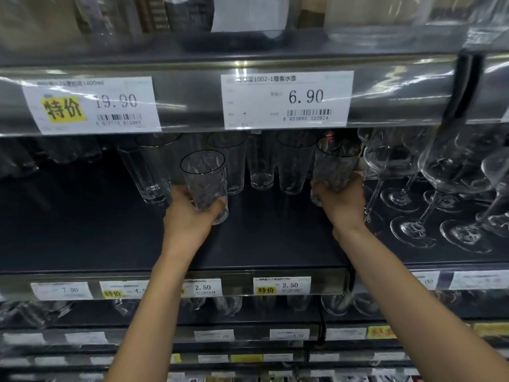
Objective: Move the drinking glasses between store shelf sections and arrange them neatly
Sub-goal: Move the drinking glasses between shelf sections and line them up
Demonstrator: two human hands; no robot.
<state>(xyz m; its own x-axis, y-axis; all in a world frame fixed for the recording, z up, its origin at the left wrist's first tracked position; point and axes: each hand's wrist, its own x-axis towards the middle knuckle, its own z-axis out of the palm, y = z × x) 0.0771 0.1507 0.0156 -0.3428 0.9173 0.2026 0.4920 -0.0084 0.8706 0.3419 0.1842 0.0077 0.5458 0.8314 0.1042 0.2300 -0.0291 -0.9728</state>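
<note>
My left hand (190, 213) grips the left glass (205, 180) low on its body, with my fingers (220, 206) curled round the lower half. The glass is clear and patterned, mouth up and close to upright. It is out in front of the row of tumblers (294, 164), near the middle of the dark shelf (82, 216). I cannot tell whether its base touches the shelf or hangs just above it.

My right hand (344, 202) holds the right glass (336, 161) the same way, fingers wrapped round its bottom so the base is hidden. This glass is upright at the right end of the row, just beside the nearest tumbler on one side and close to the wine glasses (454, 175) on the other. Its rim comes up near the front edge of the shelf above.

The tumblers stand along the back of the shelf, mouths up, with gaps between some of them. Those further back are too dim to count. At the far left of the shelf there is more glassware, too blurred to make out. The wine glasses stand on their feet in the section to the right, near one another.

The rail above carries two price tags, the 19.90 tag (91, 104) with a yellow sticker and the 6.90 tag (286, 99). The rail under the shelf has smaller tags, and two of them (202, 287) read 2.50. Beneath that rail more glasses (228, 304) show on the next shelf down.
</note>
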